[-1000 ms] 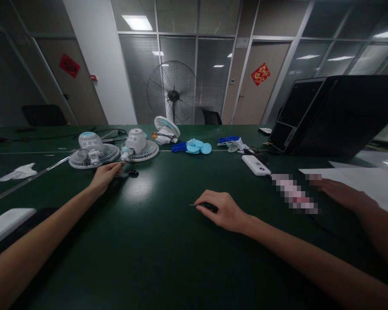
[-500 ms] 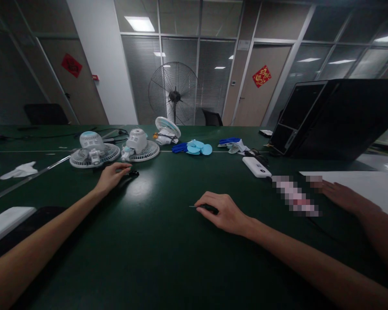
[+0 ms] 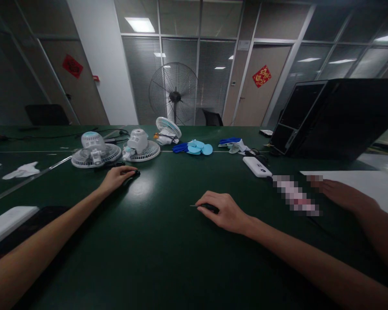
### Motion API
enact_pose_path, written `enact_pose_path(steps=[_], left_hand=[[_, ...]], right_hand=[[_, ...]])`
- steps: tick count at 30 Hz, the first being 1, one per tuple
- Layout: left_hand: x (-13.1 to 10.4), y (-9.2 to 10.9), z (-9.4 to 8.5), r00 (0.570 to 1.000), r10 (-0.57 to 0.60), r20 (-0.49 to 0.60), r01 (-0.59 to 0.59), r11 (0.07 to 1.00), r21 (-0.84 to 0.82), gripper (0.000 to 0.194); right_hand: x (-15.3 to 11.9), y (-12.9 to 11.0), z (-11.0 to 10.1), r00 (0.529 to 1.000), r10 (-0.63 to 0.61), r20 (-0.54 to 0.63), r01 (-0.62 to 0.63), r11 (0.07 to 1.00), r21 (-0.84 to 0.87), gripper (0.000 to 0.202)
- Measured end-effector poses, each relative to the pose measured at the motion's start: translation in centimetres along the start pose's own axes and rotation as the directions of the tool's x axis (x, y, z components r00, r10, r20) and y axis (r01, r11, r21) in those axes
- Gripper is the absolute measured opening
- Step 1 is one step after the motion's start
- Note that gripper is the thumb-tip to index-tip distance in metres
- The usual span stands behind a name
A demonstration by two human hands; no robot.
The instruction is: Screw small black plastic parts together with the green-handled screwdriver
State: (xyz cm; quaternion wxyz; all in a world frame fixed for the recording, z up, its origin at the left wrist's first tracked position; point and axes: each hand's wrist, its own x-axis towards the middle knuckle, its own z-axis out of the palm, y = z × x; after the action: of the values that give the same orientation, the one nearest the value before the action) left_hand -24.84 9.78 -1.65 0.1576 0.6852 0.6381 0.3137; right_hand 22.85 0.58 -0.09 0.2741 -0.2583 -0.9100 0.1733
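In the head view, the left hand (image 3: 117,178), the nearer, meets a small black part (image 3: 137,173) on the green table (image 3: 148,258); whether pinched, I cannot tell. Well rightward, the right hand (image 3: 224,212) grasps a thin-shafted tool (image 3: 211,208) pointing left.

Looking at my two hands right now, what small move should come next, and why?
Probably close the left hand on the small black part and lift it: the hand is right at it, though a firm grip isn't certain. The right hand is occupied with a black-handled tool, well apart from that part.
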Motion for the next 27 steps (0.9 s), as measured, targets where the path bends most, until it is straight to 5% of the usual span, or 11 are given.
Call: enact_pose_path(steps=[20, 23, 27], left_hand=[[0.2, 0.0, -0.1, 0.997, -0.072, 0.008, 0.072, 0.997, 0.016, 0.065], [-0.3, 1.8, 0.3, 0.998, -0.032, 0.060, 0.031, 0.999, 0.005, 0.062], [-2.5, 7.8, 2.9, 0.963, 0.118, 0.243, -0.105, 0.992, -0.064, 0.051]], right_hand=[[0.0, -0.3, -0.2, 1.000, -0.020, 0.001, 0.020, 1.000, -0.017, 0.019], [0.1, -0.2, -0.1, 1.000, -0.006, 0.001, 0.006, 1.000, -0.016, 0.020], [0.1, -0.1, -0.1, 1.000, 0.012, -0.006, -0.012, 1.000, -0.026, 0.020]])
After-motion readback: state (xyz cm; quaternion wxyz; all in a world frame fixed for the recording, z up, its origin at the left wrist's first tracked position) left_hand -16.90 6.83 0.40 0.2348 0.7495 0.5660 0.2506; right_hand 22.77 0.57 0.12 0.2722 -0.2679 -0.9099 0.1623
